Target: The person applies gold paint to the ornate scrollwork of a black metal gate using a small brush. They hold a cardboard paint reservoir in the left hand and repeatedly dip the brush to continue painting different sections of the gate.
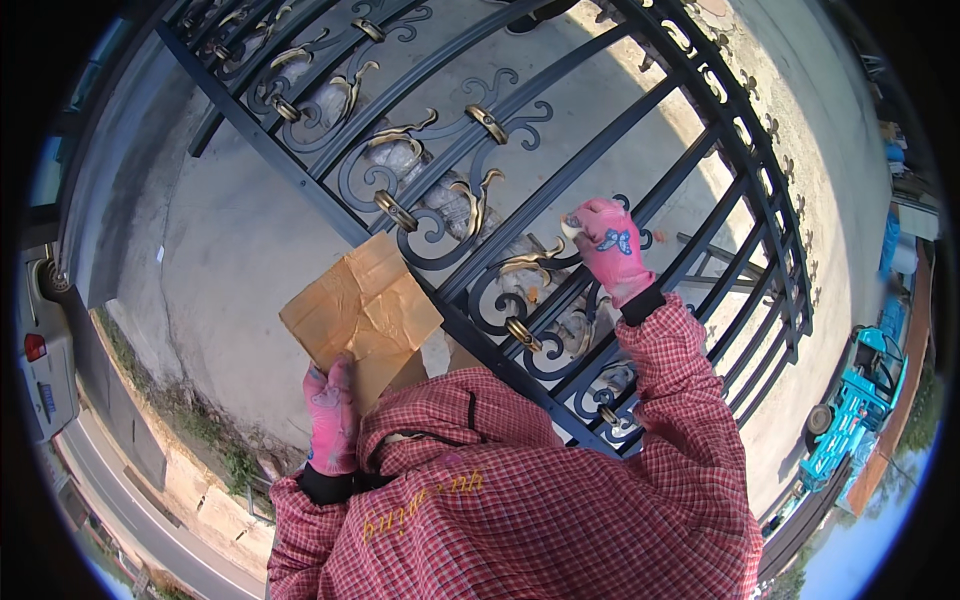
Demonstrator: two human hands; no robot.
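Observation:
Both my hands wear pink gloves, and my sleeves are red plaid. My left hand (332, 415) grips the lower edge of a crumpled brown cardboard sheet (362, 310), held up against the black wrought-iron gate (560, 180). My right hand (608, 246) is raised to the gate's scrollwork, with a small pale object (571, 226) pinched at the fingertips next to a gold leaf ornament (525, 265). What that small object is I cannot tell.
The gate has black bars, curled scrolls and gold-painted collars (396, 210). Pale concrete ground (230, 230) lies behind it. A white car (40, 350) and a road are at left, and a blue vehicle (850, 400) stands at right.

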